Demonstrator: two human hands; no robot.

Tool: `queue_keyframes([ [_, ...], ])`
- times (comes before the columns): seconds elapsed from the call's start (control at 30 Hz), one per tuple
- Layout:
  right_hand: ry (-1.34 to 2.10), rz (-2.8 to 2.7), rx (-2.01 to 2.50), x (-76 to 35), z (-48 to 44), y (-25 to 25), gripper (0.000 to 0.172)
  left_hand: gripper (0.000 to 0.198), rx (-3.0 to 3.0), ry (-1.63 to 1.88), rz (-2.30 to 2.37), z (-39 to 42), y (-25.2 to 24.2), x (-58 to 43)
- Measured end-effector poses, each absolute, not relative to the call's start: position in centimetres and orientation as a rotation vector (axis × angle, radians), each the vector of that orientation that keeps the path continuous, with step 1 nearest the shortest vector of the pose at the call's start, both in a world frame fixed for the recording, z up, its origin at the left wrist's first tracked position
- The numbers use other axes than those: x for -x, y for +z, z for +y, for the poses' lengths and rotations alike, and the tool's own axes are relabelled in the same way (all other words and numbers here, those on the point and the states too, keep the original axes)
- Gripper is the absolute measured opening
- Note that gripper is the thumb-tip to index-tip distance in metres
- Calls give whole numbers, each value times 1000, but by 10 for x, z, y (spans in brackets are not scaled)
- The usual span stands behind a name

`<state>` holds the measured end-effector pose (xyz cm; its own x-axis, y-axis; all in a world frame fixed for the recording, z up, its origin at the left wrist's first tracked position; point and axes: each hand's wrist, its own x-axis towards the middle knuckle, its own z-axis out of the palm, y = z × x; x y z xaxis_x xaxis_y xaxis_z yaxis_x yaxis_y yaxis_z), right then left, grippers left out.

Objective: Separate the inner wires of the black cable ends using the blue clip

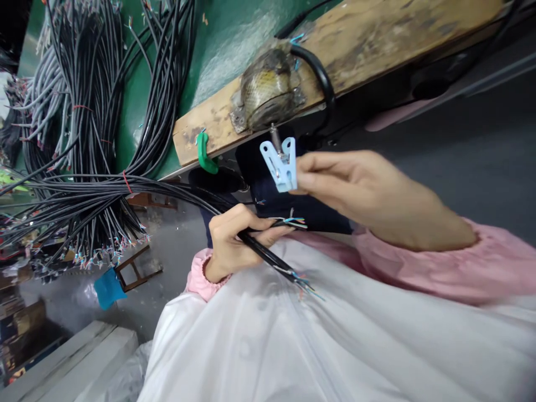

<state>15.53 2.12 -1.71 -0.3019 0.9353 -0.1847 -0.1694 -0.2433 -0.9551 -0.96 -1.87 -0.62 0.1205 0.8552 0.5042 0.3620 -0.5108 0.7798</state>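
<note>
My left hand [234,237] is closed around several black cables [272,258]. One cable end with bared coloured wires [295,223] sticks out between its thumb and forefinger, while other ends hang below against the white apron. A light-blue plastic clothespin [281,167] is fixed to the shaft of a small motor [270,92], which is wrapped in clear film and mounted on a wooden board. At the clothespin's right leg, my right hand [355,187] pinches with thumb and fingers; the fingertips are partly hidden there.
Long black cables [84,184], tied with red bands, spread over the green table [234,39] at left. A green clip [204,153] grips the end of the wooden board [377,44]. A thick black lead [320,72] loops beside the motor. A blue stool seat [109,288] stands below left.
</note>
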Motion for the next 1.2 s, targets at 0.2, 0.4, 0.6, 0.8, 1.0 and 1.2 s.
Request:
queue_keyframes([
  [0.2, 2056, -686, 628, -129, 46, -19, 58, 34, -1815, 1526, 1268, -18, 0, 1],
  [0.4, 1976, -605, 739, -124, 47, -14, 53, 35, -1731, 1525, 1401, -14, 4, -7],
  [0.6, 1928, -610, 816, -122, 48, -15, 50, 40, -1695, 1407, 1470, -10, 13, -10],
  [0.8, 1984, -471, 832, -118, 47, -21, 57, 47, -1653, 1303, 1487, -9, 17, -9],
  [1.0, 2013, -420, 916, -135, 39, -36, 59, 38, -1735, 1373, 1386, -11, 12, -6],
  [1.2, 1836, -831, 1081, -156, 10, -16, 44, 23, -1896, 1333, 1186, -10, -3, 11],
])
